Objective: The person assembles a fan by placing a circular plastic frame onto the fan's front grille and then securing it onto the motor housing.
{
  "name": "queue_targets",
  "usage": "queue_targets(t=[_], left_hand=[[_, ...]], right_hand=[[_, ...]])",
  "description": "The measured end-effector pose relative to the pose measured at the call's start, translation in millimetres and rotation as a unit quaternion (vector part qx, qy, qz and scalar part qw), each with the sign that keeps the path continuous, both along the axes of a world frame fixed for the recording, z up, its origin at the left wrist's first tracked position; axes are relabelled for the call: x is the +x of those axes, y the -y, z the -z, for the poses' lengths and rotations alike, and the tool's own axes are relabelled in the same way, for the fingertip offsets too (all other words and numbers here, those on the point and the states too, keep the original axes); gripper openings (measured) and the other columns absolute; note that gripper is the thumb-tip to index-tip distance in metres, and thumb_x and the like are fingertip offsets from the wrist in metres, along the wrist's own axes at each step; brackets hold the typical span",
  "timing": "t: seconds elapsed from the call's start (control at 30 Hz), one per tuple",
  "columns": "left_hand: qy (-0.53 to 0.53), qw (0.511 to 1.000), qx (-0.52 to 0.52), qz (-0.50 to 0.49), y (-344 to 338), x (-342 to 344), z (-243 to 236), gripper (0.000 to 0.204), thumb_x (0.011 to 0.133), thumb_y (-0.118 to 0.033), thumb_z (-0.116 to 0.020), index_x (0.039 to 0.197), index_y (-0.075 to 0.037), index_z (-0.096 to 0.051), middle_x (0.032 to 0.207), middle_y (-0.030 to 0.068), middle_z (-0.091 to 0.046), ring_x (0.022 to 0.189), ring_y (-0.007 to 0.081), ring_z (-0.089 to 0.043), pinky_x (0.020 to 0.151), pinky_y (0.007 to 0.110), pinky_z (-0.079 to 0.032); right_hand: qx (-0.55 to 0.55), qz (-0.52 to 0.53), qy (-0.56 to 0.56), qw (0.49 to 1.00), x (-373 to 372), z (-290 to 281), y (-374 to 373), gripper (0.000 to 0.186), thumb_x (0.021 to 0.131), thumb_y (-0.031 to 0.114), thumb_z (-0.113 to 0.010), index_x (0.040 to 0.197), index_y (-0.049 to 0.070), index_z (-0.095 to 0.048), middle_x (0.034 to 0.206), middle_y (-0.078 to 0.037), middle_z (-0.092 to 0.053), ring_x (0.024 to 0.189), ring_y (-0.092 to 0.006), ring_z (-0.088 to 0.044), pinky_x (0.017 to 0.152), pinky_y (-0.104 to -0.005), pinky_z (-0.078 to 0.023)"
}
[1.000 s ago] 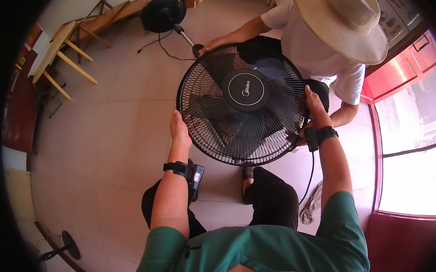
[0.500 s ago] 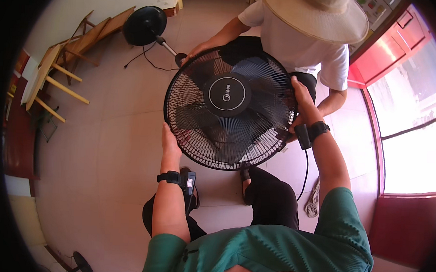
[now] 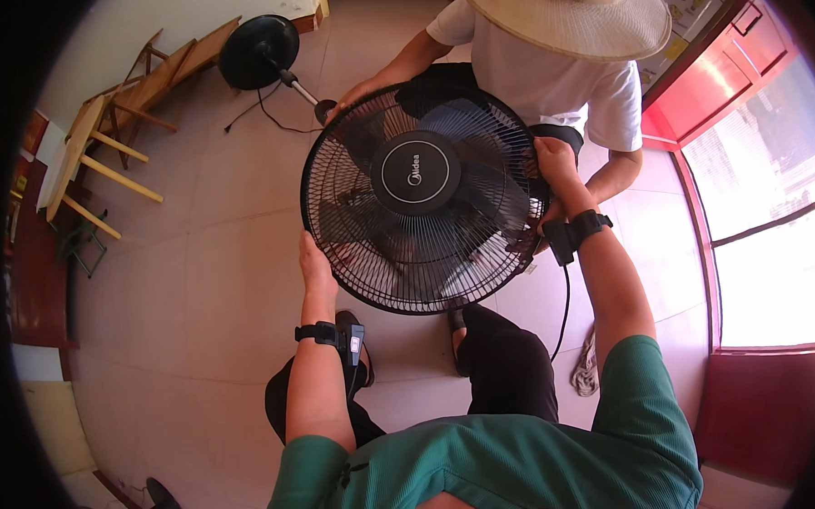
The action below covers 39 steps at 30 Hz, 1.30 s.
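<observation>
A large black round fan cage point(image 3: 425, 264) with dark blades and a round central cap point(image 3: 415, 170) is held flat in front of me. My left hand point(image 3: 314, 260) grips its left rim, fingertips hidden behind it; my right hand point(image 3: 557, 165) grips the upper right rim. A facing person in a white shirt and wide-brimmed hat point(image 3: 538, 87) holds the cage too: one hand point(image 3: 346, 102) at the upper left rim, the other at the right below mine, partly hidden. Both my wrists wear black straps with small box devices, the right one trailing a cord.
A fan stand with a round black base point(image 3: 259, 52) and cord lies behind, upper left. Wooden stools and boards point(image 3: 103, 150) lean at the left wall. At right are a red-framed bright glass door point(image 3: 761, 270) and a rag point(image 3: 586, 371). Another black base point(image 3: 162, 499) is at lower left.
The fan cage, my hands and the facing person have shifted left in the picture, along with the room, as the view turns slightly. Both my hands stay on the rim.
</observation>
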<state>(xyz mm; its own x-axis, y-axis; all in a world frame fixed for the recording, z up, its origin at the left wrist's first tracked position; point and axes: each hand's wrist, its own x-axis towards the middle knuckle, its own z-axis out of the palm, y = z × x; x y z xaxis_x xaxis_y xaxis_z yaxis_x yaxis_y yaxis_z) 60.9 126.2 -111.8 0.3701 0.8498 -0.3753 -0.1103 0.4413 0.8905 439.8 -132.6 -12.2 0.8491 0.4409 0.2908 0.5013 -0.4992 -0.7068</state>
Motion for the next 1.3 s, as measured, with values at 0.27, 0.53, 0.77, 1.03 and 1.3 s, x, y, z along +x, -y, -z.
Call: queue_targets(t=[0.27,0.53,0.77,1.03,1.3], left_hand=[[-0.167,0.966,0.184,-0.071,-18,-31,19,0.061,0.097,-0.043,-0.036,0.128,0.009,-0.045,0.129,0.0204,-0.051,0.120,0.0277,-0.047,0.100,0.033,-0.038],[-0.085,0.994,0.031,-0.069,6,-8,-20,0.055,0.098,-0.040,-0.039,0.126,0.007,-0.048,0.125,0.0166,-0.055,0.113,0.0233,-0.053,0.094,0.032,-0.041],[-0.119,0.988,0.061,-0.079,9,-6,-14,0.052,0.095,-0.044,-0.045,0.103,0.005,-0.059,0.097,0.0127,-0.062,0.073,0.0233,-0.064,0.064,0.034,-0.052],[-0.023,0.997,0.040,-0.058,9,8,-9,0.059,0.097,-0.040,-0.041,0.128,0.010,-0.044,0.129,0.0167,-0.051,0.116,0.0249,-0.051,0.094,0.032,-0.042],[0.012,0.997,-0.056,-0.050,6,-7,-23,0.056,0.099,-0.037,-0.035,0.130,0.009,-0.041,0.131,0.0163,-0.049,0.115,0.0285,-0.051,0.096,0.036,-0.042]], right_hand=[[0.203,-0.052,-0.373,0.904,-37,-18,-35,0.021,0.093,0.023,-0.053,0.100,0.007,-0.065,0.075,0.001,-0.059,0.063,-0.0097,-0.053,0.054,-0.0233,-0.044],[0.153,-0.049,-0.298,0.941,-16,-9,-13,0.027,0.095,0.022,-0.045,0.105,0.002,-0.060,0.085,-0.003,-0.061,0.079,-0.0109,-0.057,0.068,-0.0254,-0.046],[0.088,-0.087,-0.288,0.950,6,7,6,0.029,0.096,0.033,-0.044,0.084,0.010,-0.058,0.067,0.000,-0.055,0.055,-0.0118,-0.049,0.048,-0.0256,-0.038],[-0.203,-0.036,-0.050,0.977,41,7,21,0.046,0.093,0.044,-0.043,0.097,0.002,-0.063,0.084,-0.017,-0.067,0.078,-0.0278,-0.065,0.068,-0.0386,-0.050],[0.093,0.084,0.044,0.991,-135,-45,68,0.030,0.086,0.030,-0.057,0.090,0.002,-0.067,0.078,-0.014,-0.068,0.076,-0.0264,-0.067,0.072,-0.0343,-0.051]])
